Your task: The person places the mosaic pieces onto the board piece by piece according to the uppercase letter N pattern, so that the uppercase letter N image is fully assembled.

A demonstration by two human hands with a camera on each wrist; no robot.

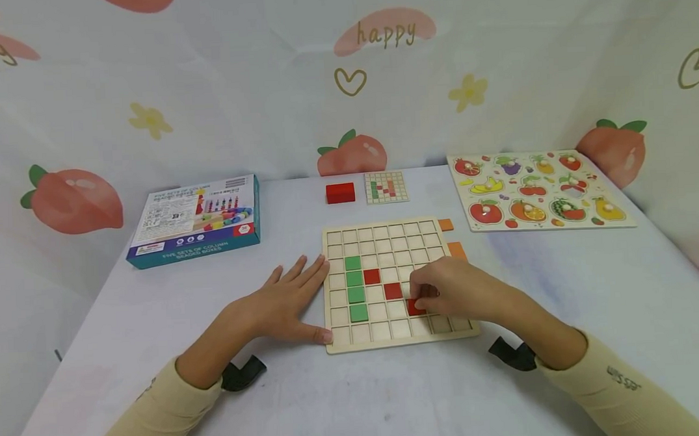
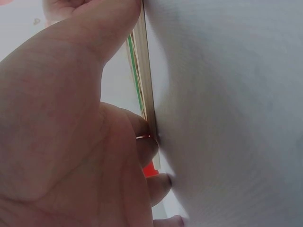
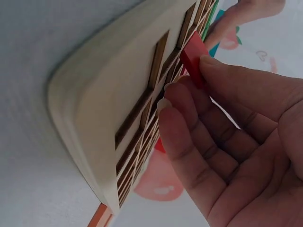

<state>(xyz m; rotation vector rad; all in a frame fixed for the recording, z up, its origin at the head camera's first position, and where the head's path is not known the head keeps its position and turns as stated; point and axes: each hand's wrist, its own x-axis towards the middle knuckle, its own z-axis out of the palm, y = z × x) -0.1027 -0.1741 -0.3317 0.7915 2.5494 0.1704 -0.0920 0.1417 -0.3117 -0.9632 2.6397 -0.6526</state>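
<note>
Pinched between the right hand's [image 1: 453,289] thumb and fingers, the red tile [image 1: 414,307] tilts at the wooden grid board's [image 1: 355,348] lower right; squaring it to the cell and pressing flat should seat it cleanly, with the left hand [image 1: 285,303], fingers spread, steadying the left edge. The right hand partly screens the cell; orange tiles [image 1: 457,250] lie beside the board, a pattern card [image 1: 386,187] and red block [image 1: 340,193] beyond it, out of the way.

Tiles [image 1: 355,278] in grid board [image 1: 397,245], pattern card [image 1: 386,188] behind it, box [image 1: 197,218] behind left, fruit puzzle [image 1: 538,193] behind right.
</note>
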